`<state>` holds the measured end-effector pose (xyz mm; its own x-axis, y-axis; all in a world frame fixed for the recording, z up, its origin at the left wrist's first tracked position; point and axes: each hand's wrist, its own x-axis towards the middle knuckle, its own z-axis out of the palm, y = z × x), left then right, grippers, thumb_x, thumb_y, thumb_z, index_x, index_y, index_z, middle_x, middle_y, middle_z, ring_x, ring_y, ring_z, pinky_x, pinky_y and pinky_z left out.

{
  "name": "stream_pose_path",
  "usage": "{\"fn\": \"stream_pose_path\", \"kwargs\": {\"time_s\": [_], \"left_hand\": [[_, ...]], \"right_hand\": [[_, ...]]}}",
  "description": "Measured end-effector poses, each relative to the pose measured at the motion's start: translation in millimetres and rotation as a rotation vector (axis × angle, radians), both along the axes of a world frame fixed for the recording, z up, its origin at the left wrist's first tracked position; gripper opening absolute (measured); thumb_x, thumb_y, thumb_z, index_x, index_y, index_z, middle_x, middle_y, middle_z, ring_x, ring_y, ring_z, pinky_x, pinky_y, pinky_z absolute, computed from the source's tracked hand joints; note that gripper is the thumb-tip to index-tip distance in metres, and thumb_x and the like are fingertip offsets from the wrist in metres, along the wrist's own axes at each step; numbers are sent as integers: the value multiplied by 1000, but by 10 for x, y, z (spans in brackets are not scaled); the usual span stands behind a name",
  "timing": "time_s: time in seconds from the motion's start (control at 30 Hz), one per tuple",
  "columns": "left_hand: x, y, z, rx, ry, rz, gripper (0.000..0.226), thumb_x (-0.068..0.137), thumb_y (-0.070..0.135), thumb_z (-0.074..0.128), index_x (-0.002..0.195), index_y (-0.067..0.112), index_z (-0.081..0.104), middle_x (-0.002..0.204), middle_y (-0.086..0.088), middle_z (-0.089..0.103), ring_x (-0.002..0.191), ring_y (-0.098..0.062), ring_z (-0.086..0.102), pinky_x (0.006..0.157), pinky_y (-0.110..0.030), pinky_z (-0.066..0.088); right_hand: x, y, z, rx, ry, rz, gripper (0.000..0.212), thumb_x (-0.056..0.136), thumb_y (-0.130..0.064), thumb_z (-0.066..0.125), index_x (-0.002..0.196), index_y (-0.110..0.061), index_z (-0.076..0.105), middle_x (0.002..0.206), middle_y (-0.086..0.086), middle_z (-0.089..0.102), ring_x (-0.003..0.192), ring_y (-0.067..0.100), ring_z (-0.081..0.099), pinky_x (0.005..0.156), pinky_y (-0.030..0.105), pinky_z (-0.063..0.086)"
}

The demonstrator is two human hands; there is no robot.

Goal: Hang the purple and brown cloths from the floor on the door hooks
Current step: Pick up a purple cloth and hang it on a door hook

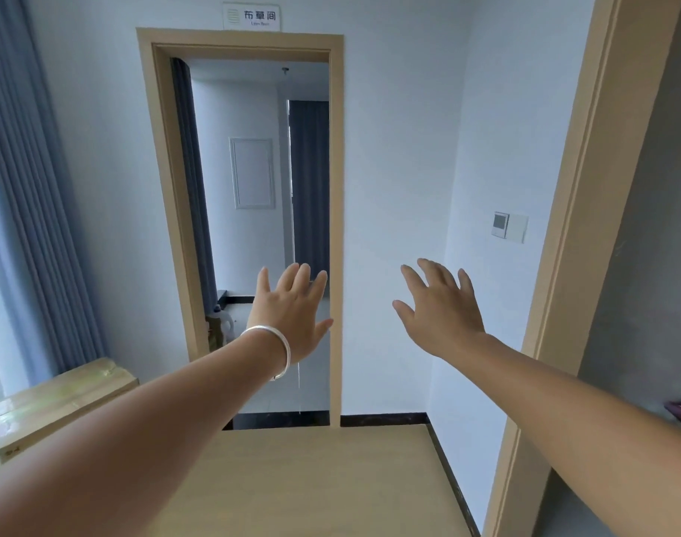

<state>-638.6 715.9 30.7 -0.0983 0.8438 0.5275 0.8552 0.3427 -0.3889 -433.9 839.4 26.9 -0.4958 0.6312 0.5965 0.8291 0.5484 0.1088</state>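
- Both hands were stretched out ahead of the person, palms facing away, fingers spread, with nothing in either one.
- The left hand (292, 315) was raised in front of the open doorway (253, 226), and a silver bangle (271, 352) circled its wrist.
- The right hand (441, 310) was held up before the white wall (400, 188), to the right of the doorway, well apart from the left hand.
- The purple and brown cloths did not show anywhere in the head view, nor did any door hooks.
- The wooden floor (331, 478) lay pale and bare between the two forearms.
- A sign (251, 16) with characters hung above the tan door frame (337, 226).
- Through the doorway a further room showed, with a white wall panel (252, 173) and a dark curtain (311, 180).
- A grey-blue curtain (29, 207) hung along the left edge, and a cardboard box (60, 397) sat below it.
- A wall switch plate (510, 226) was fixed to the right-hand wall, near a second tan door frame (586, 226).
- A pale jug (222, 323) stood low inside the doorway, just left of the left hand.
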Motion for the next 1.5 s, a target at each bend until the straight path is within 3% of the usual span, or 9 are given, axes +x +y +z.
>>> {"fn": "stream_pose_path", "kwargs": {"time_s": [0.27, 0.77, 1.17, 1.5], "left_hand": [[-358, 1431, 301, 21, 23, 65, 73, 95, 60, 28, 152, 20, 6, 156, -6, 18, 145, -24, 11, 115, -57, 13], [-1172, 3420, 55, -25, -5, 66, 72, 94, 59, 27, 152, 21, 7, 154, -6, 19, 144, -23, 12, 114, -56, 14], [-2808, 5132, 146, 39, -20, 51, 71, 95, 59, 27, 152, 21, 5, 155, -6, 18, 144, -23, 12, 114, -56, 14], [-4275, 5670, -93, 15, -45, 189, 71, 94, 61, 28, 151, 23, 8, 157, -6, 18, 145, -26, 13, 113, -58, 14]], "right_hand": [[-356, 1504, 180, 44, 15, 29, 57, 98, -49, 34, 148, -24, 24, 155, 4, 22, 142, 21, 19, 115, 51, 11], [-1168, 3478, -118, 5, -53, 34, 57, 98, -49, 34, 148, -24, 24, 155, 4, 23, 142, 21, 20, 115, 51, 12], [-2686, 5170, 90, 37, -86, 26, 57, 98, -49, 34, 148, -23, 23, 156, 5, 21, 143, 21, 18, 116, 51, 11], [-4332, 5905, -45, 30, -96, 189, 55, 97, -44, 38, 146, -21, 29, 151, 4, 28, 140, 21, 23, 115, 52, 14]]}}
